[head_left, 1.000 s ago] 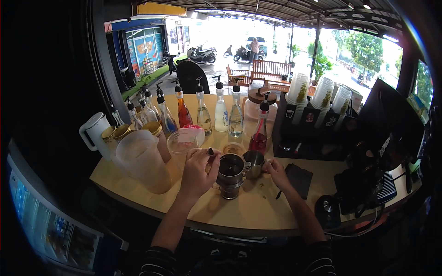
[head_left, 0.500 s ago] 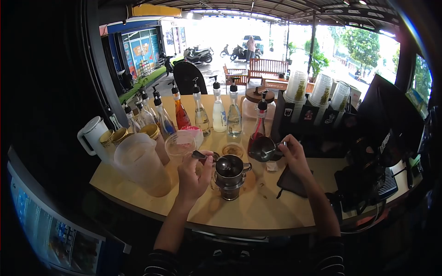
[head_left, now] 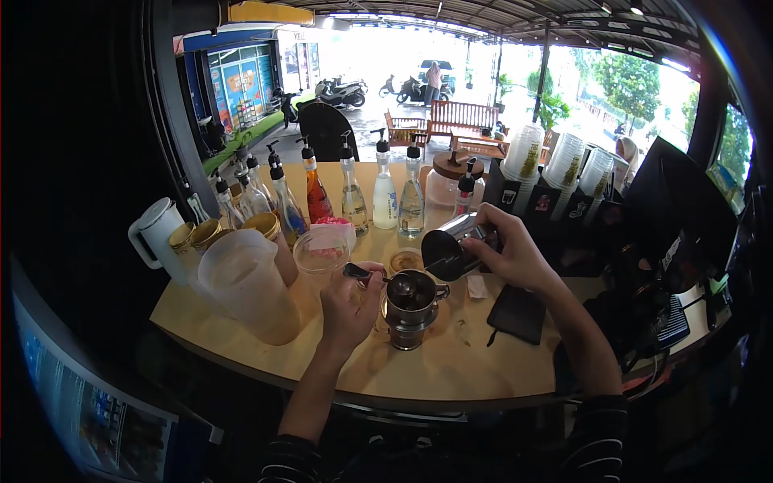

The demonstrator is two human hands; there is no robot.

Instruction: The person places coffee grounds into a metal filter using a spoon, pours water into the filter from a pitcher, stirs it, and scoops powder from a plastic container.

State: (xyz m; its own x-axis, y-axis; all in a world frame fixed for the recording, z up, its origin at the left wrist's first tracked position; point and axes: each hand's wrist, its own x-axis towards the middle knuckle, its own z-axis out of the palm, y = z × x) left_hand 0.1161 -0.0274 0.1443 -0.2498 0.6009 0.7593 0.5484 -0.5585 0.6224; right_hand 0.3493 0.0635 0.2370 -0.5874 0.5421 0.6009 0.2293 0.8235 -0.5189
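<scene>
I log spoon (head_left: 400, 285), clamped in left fingers (head_left: 373, 292), tilted pitcher (head_left: 448, 245), clamped in right fingers (head_left: 491, 256), metal cup (head_left: 408, 312) at pitcher's seven o'clock

the person's left grip (head_left: 351, 311) holds a spoon (head_left: 402, 285) at the mouth of a metal cup (head_left: 407, 317) on the bench (head_left: 366, 378), while the right grip (head_left: 509, 248) tilts a metal pitcher (head_left: 445, 251) toward it; pump bottles (head_left: 384, 200) stand behind
</scene>
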